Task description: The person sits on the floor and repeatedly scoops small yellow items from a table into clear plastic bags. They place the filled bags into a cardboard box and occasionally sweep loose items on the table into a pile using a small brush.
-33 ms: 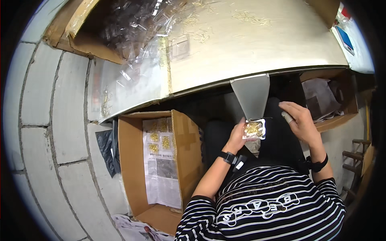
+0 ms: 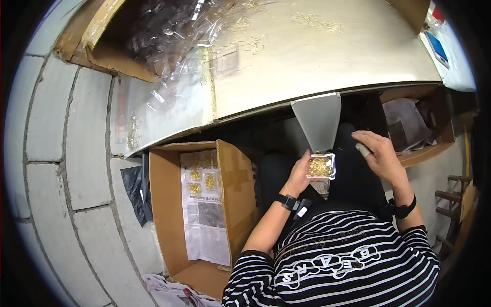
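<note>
My left hand (image 2: 299, 175) grips a small clear plastic box (image 2: 321, 167) of thin gold-coloured metal pieces, just below the mouth of a grey metal chute (image 2: 318, 118). The pieces are too small to name exactly. Off to the right, my right hand (image 2: 379, 155) is open and holds nothing. Its fingers are loosely bent, and one wears a pale wrap. On the worktable (image 2: 327, 64) above the chute lie loose gold pieces (image 2: 317, 22).
A cardboard box (image 2: 238, 197) at left holds several filled clear boxes (image 2: 195, 175) on printed paper. Another carton (image 2: 434, 146) with paper stands at right. Clear plastic boxes (image 2: 176, 43) pile up at the table's far left. A blue-faced device (image 2: 437, 48) lies at far right.
The clear box in my left hand has tilted slightly, and its glare has lessened, so more gold pieces show. My right hand has shifted a little to the left.
</note>
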Action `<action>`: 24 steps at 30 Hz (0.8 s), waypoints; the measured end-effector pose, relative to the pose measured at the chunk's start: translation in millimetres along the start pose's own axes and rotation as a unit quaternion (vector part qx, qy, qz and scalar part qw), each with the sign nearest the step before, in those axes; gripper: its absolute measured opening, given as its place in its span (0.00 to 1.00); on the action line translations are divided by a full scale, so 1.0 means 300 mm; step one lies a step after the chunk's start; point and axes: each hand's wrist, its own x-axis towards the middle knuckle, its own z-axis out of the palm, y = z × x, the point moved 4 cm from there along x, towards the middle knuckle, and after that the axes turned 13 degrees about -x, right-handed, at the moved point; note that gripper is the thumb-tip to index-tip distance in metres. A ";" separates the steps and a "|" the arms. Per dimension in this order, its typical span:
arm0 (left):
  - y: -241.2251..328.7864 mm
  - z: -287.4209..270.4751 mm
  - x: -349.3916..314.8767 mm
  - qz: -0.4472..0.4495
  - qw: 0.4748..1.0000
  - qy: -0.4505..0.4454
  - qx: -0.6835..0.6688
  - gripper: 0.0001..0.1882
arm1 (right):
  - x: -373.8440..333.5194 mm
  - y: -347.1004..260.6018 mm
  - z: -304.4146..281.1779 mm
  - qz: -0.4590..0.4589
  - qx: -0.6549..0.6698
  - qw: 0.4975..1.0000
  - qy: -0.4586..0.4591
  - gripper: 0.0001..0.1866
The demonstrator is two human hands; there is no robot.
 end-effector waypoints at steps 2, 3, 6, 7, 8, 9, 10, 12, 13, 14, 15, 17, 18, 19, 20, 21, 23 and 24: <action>0.023 0.033 -0.062 0.000 1.000 -0.003 0.015 0.24 | -0.009 -0.021 0.028 -0.005 0.021 1.000 -0.013 0.15; 0.029 0.034 -0.085 0.027 0.999 0.008 0.037 0.22 | -0.011 -0.030 0.046 -0.009 0.028 0.999 -0.024 0.15; 0.054 0.080 -0.143 0.087 0.992 0.033 0.080 0.18 | -0.003 -0.054 0.113 -0.030 0.057 0.996 -0.054 0.15; 0.065 0.097 -0.162 0.107 0.989 0.042 0.089 0.17 | 0.004 -0.065 0.141 -0.041 0.063 0.995 -0.062 0.16; 0.071 0.117 -0.178 0.111 0.988 0.042 0.095 0.17 | 0.009 -0.078 0.166 -0.051 0.068 0.994 -0.071 0.18; 0.076 0.137 -0.194 0.114 0.987 0.042 0.101 0.17 | 0.014 -0.103 0.180 -0.083 0.064 0.993 -0.060 0.19; 0.083 0.149 -0.204 0.120 0.986 0.042 0.105 0.17 | 0.021 -0.131 0.192 -0.116 0.058 0.990 -0.051 0.21; 0.091 0.156 -0.222 0.141 0.987 0.031 0.071 0.18 | 0.023 -0.187 0.209 -0.179 0.010 0.980 -0.081 0.26; 0.093 0.162 -0.228 0.150 0.987 0.025 0.053 0.18 | 0.016 -0.211 0.217 -0.200 -0.013 0.975 -0.091 0.27; 0.099 0.167 -0.235 0.155 0.986 0.029 0.047 0.18 | 0.008 -0.229 0.225 -0.221 -0.036 0.969 -0.101 0.28; 0.108 0.176 -0.242 0.160 0.986 0.033 0.042 0.19 | 0.003 -0.239 0.219 -0.228 -0.051 0.968 -0.092 0.28; 0.113 0.199 -0.254 0.177 0.983 0.042 0.031 0.18 | -0.013 -0.251 0.205 -0.242 -0.080 0.964 -0.078 0.29; 0.116 0.213 -0.259 0.189 0.981 0.046 0.027 0.18 | -0.021 -0.250 0.205 -0.243 -0.097 0.962 -0.080 0.30; 0.121 0.220 -0.262 0.201 0.978 0.050 0.024 0.18 | -0.028 -0.245 0.203 -0.245 -0.115 0.959 -0.081 0.30; 0.122 0.214 -0.262 0.211 0.976 0.048 0.024 0.17 | -0.033 -0.244 0.202 -0.246 -0.132 0.957 -0.082 0.30; 0.121 0.202 -0.257 0.221 0.974 0.046 0.024 0.17 | -0.040 -0.249 0.204 -0.248 -0.127 0.957 -0.074 0.29; 0.116 0.185 -0.247 0.235 0.970 0.054 0.036 0.16 | -0.050 -0.255 0.211 -0.252 -0.118 0.959 -0.058 0.29; 0.110 0.180 -0.242 0.241 0.967 0.065 0.048 0.16 | -0.046 -0.260 0.203 -0.247 -0.101 0.962 -0.056 0.28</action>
